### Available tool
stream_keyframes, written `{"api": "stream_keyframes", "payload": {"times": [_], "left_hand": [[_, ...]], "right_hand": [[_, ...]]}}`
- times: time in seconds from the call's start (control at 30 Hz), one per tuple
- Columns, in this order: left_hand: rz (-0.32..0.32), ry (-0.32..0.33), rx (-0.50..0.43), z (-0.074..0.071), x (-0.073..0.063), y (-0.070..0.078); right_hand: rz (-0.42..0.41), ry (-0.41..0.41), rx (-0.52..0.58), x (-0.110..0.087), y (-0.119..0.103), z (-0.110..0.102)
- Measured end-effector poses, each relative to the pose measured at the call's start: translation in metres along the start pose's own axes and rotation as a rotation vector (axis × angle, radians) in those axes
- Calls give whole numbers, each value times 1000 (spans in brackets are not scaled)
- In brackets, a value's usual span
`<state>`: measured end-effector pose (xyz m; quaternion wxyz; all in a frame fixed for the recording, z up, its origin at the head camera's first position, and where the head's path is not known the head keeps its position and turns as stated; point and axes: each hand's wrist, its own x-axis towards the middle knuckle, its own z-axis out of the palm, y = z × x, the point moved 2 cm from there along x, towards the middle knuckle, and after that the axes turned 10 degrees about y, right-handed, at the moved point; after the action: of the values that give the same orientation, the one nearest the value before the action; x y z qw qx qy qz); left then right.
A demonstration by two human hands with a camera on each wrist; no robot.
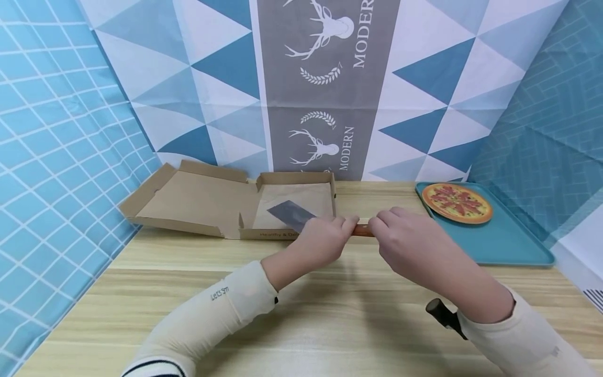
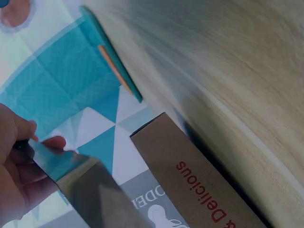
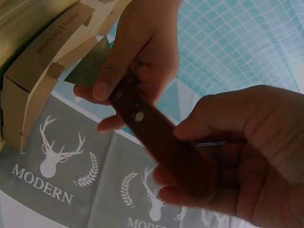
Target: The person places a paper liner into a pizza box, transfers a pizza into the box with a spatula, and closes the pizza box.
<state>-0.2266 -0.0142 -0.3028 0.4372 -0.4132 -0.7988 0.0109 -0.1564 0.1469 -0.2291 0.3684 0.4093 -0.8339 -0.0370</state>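
Note:
A spatula with a flat metal blade and a riveted brown wooden handle is held in both hands above the table. My left hand pinches it where the blade meets the handle, thumb on top in the right wrist view. Farther back, my right hand grips the handle's end between thumb and fingers. The blade points left and overlaps the open cardboard pizza box in the head view. In the left wrist view, the blade slants away from the left fingers, beside the box's printed side.
The box's lid lies folded out to the left. At the back right, a pizza sits on a teal tray. Patterned cloth walls enclose the wooden table at the back and sides.

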Motion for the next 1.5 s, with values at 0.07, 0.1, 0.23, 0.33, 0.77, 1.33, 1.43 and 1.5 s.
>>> {"api": "stream_keyframes", "payload": {"times": [0.07, 0.1, 0.23, 0.33, 0.77, 1.33, 1.43, 1.5], "left_hand": [[33, 41, 83, 5, 0, 3], [45, 69, 112, 7, 1, 4], [74, 138, 170, 13, 5, 9], [80, 138, 181, 16, 11, 10], [13, 38, 191, 29, 41, 22], [-60, 17, -128, 17, 46, 38], [-124, -57, -281, 16, 45, 39], [-190, -110, -388, 17, 44, 40]], "right_hand": [[61, -117, -30, 2, 1, 7], [88, -162, -35, 4, 1, 10], [160, -246, -16, 7, 6, 26], [199, -240, -14, 8, 12, 36], [308, -201, -44, -9, 39, 43], [415, -253, -38, -46, 78, 32], [441, -280, -49, -54, 85, 30], [450, -305, -49, -59, 88, 29]]}}
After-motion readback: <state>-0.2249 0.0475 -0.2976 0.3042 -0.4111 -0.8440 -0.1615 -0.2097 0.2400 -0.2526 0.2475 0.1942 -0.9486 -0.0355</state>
